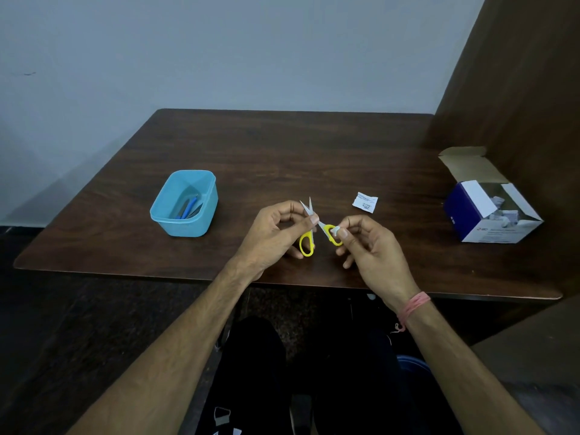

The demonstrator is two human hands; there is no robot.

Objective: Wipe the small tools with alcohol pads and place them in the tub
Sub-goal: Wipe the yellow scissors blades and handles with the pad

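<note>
The left hand [276, 230] grips the small yellow-handled steel scissors [309, 229]; the right hand [367, 243] pinches a white alcohol pad [335, 229] on one handle. Wiping step; next, the blue plastic tub [166, 219] near the worktop's left edge.

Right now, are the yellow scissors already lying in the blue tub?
No. The scissors are held above the table between the left hand and right hand, well apart from the tub.

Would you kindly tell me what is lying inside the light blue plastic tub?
Inside the light blue plastic tub lie a blue-handled tool and something grey beside it. The tub's near wall covers their lower ends.
</note>
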